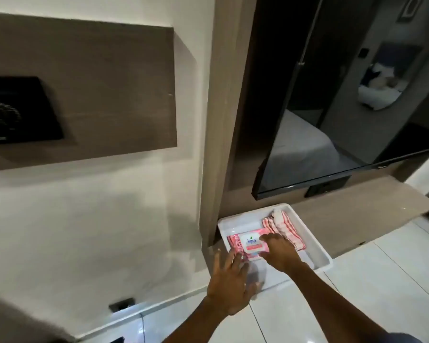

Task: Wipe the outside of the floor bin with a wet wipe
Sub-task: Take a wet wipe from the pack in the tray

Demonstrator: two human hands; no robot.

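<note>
A pink pack of wet wipes (243,245) with a white label lies in a white tray (317,251) on the floor. My right hand (279,251) rests on the pack's right end, thumb and fingers pinching at its flap. My left hand (229,280) hovers with fingers spread over the pack's near left corner, touching its edge. No floor bin is in view.
A folded pink-striped cloth (281,226) lies in the tray's far right part. A wooden pillar (221,120) and a low wooden ledge (357,214) stand behind the tray. A dark screen (344,107) hangs above the ledge. Glossy white floor tiles (357,293) spread to the right.
</note>
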